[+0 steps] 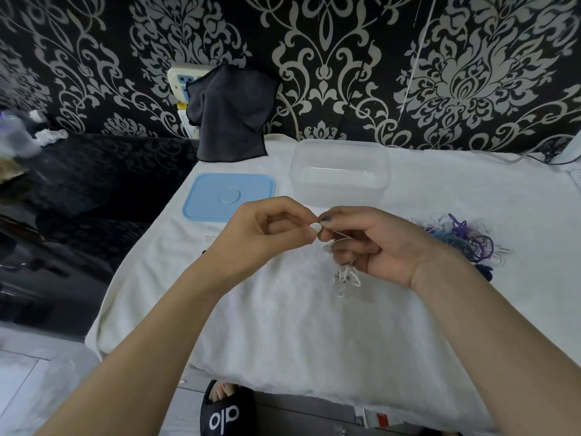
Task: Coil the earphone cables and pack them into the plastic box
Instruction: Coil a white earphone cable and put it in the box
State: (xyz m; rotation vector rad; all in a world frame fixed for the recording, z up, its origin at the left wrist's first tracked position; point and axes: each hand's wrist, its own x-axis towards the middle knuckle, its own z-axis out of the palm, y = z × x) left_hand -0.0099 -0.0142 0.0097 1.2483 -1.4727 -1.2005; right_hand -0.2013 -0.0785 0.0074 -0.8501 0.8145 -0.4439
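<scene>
My left hand (270, 228) pinches a white earbud (315, 228) between thumb and forefinger above the white cloth. My right hand (371, 243) meets it fingertip to fingertip and holds the thin white earphone cable (345, 275), whose loose tangle hangs below the palm onto the cloth. The clear plastic box (339, 171) stands open and empty just beyond my hands. Its blue lid (228, 196) lies flat to the left of the box. A pile of purple, blue and white earphone cables (462, 240) lies to the right of my right hand.
A white cloth (283, 325) covers the table. A dark grey cloth (231, 114) hangs over a wall socket at the back. A glossy black surface (94, 184) lies to the left. A foot in a black slipper (224, 410) stands on the floor below the table edge.
</scene>
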